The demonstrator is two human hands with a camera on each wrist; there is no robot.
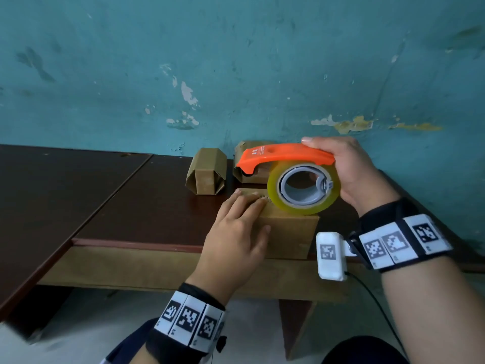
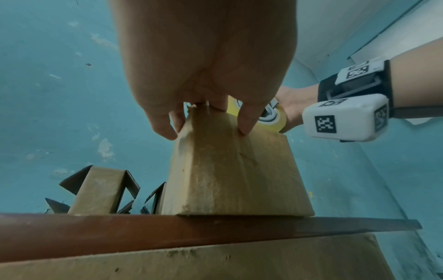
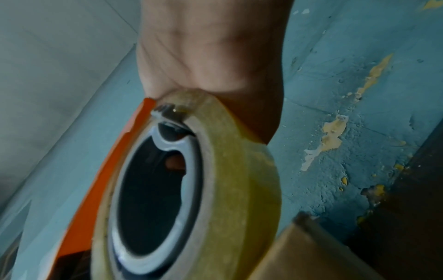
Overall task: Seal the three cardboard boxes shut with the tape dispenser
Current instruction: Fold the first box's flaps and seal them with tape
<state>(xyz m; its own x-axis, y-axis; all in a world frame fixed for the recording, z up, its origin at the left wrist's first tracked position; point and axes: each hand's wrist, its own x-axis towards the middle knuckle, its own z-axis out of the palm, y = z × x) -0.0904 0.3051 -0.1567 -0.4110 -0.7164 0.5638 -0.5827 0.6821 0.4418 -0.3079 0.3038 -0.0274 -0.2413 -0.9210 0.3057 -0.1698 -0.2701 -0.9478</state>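
**Tape dispenser held over the near box**

The tape dispenser (image 1: 286, 164), with an orange handle and a yellowish tape roll (image 1: 304, 189), is gripped by the right hand (image 1: 351, 172); the fingers are curled round the rear of the handle, and one fingertip is glimpsed through the roll's core in the right wrist view. The roll is seen low over the far right part of the near cardboard box (image 1: 288, 232); whether it touches the cardboard cannot be told.

The near box is stood at the front edge of the dark brown table (image 1: 131, 200). It is pressed from above by the left hand (image 1: 236, 237), whose fingers are laid fairly straight across the top flaps, with the fingertips bent over the far edge in the left wrist view.

Two further boxes are placed behind, near the teal wall (image 1: 236, 61): an open box (image 1: 206, 174) with its flaps spread, to the left, and a second box (image 1: 249, 164), largely hidden behind the dispenser. Marker bands are worn on both wrists
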